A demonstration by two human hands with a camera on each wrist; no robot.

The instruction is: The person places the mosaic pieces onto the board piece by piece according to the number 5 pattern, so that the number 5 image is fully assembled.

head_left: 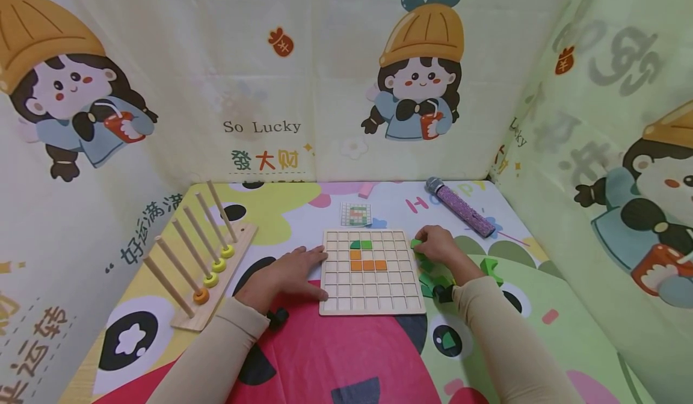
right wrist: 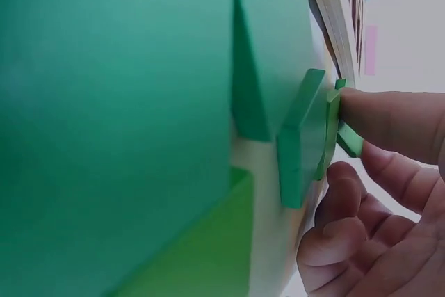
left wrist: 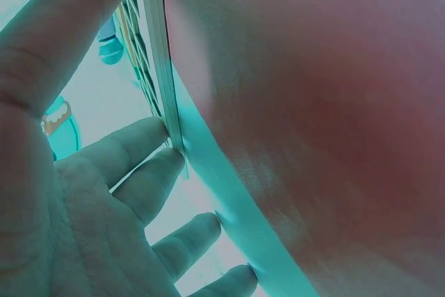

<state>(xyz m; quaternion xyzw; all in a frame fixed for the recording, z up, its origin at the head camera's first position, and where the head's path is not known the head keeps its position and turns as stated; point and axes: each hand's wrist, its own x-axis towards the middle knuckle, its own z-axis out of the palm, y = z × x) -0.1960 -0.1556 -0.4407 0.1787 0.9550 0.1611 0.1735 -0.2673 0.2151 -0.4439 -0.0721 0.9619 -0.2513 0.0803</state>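
A wooden grid board (head_left: 373, 302) lies flat on the patterned cloth. Set in its squares are a rounded green piece (head_left: 355, 244), a green square (head_left: 366, 244) and several orange pieces (head_left: 369, 265). With fingers spread and mostly straight, my left hand (head_left: 281, 278) touches the board's left edge; the left wrist view shows its fingertips at the board's side. Off the upper right edge, my right hand (head_left: 437, 246) pinches a small green block (right wrist: 350, 140) between thumb and finger. Several loose green blocks (head_left: 428, 284) lie beside the board, partly hidden under my right hand and wrist.
A wooden peg stand (head_left: 189, 318) with yellow and orange rings stands at the left. Behind the board lie a small pattern card (head_left: 355, 214) and a pink block (head_left: 366, 189). A purple glittery microphone (head_left: 462, 208) lies at the back right. More green blocks (head_left: 491, 269) lie right of my wrist.
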